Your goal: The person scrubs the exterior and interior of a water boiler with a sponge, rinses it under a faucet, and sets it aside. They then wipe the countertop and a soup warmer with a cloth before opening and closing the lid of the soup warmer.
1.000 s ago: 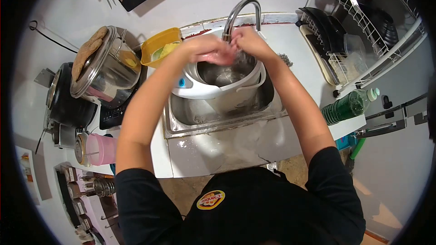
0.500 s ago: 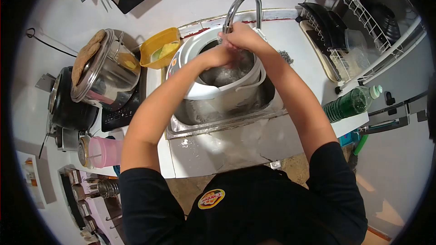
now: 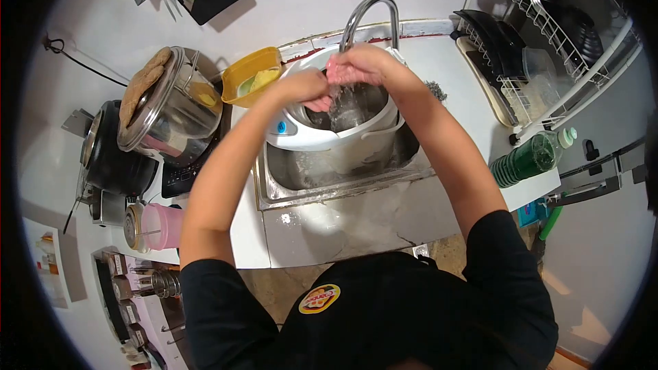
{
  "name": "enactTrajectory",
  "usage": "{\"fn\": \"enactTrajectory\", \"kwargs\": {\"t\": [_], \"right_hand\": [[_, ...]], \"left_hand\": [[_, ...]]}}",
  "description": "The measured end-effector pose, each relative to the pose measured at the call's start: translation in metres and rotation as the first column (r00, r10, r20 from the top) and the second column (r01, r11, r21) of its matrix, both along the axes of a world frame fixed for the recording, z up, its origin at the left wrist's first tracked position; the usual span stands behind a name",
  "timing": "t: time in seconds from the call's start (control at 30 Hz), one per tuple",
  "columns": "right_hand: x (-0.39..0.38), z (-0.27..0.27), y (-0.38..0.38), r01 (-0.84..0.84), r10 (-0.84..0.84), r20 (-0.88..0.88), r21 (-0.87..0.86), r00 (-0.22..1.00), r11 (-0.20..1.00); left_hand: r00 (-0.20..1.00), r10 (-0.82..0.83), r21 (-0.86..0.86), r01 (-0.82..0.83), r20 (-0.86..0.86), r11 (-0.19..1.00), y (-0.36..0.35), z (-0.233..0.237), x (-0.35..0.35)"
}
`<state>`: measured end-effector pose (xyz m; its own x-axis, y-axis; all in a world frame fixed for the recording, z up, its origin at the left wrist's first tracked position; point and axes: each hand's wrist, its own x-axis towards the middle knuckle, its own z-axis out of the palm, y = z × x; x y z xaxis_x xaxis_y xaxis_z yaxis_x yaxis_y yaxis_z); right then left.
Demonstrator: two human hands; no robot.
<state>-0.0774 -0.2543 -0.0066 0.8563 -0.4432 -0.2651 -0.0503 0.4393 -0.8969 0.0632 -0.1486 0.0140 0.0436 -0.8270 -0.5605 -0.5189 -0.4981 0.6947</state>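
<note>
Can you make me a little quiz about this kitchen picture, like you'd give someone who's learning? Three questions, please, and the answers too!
1. What is falling below the right hand?
2. True or false: the yellow sponge is in the orange-yellow tub.
3. Fill in the blank: the white-rimmed vessel sits in the metal ____.

Key:
1. Water.
2. True.
3. Sink.

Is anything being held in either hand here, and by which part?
Nothing visibly held: the left hand and right hand look empty above the white-rimmed pot, with water falling beside them.
</note>
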Motion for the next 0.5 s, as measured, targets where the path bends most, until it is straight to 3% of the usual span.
{"fn": "enactTrajectory", "kwargs": {"t": [0.07, 0.1, 0.17, 0.2, 0.27, 0.33, 0.4, 0.43, 0.5], "right_hand": [[0.008, 0.014, -0.004, 0.195, -0.193, -0.039, 0.060, 0.980, 0.979], [0.011, 0.020, -0.005, 0.258, -0.257, -0.058, 0.001, 0.965, 0.966], [0.020, 0.010, -0.022, 0.344, -0.377, -0.020, -0.364, 0.926, 0.865], [0.020, 0.012, -0.021, 0.369, -0.427, 0.015, -0.528, 0.904, 0.765], [0.014, 0.015, -0.023, 0.330, -0.401, -0.006, -0.556, 0.916, 0.763], [0.000, 0.021, -0.013, 0.244, -0.368, -0.057, -0.654, 0.928, 0.716], [-0.012, 0.019, -0.009, 0.203, -0.229, 0.002, -0.475, 0.973, 0.856], [-0.016, 0.018, -0.007, 0.167, -0.163, 0.044, -0.380, 0.986, 0.910], [-0.024, 0.021, 0.003, 0.164, -0.171, 0.001, -0.298, 0.985, 0.940]], "left_hand": [[0.956, -0.244, -0.178, 0.271, 0.162, 0.946, -0.015, -0.023, -0.016], [0.936, -0.238, -0.373, 0.324, 0.258, 0.870, -0.026, -0.028, -0.024], [0.890, -0.160, -0.675, 0.431, 0.426, 0.599, -0.046, -0.032, -0.032], [0.858, -0.127, -0.629, 0.458, 0.498, 0.628, -0.050, -0.030, -0.030], [0.771, -0.064, -0.533, 0.495, 0.633, 0.687, -0.054, -0.026, -0.020], [0.695, -0.008, -0.377, 0.399, 0.719, 0.836, -0.039, -0.014, -0.020], [0.655, 0.053, -0.270, 0.235, 0.754, 0.934, -0.024, -0.004, -0.018], [0.615, 0.018, -0.231, 0.270, 0.788, 0.935, -0.018, 0.000, -0.022], [0.820, -0.051, -0.404, 0.335, 0.570, 0.851, -0.028, -0.014, -0.026]]}}
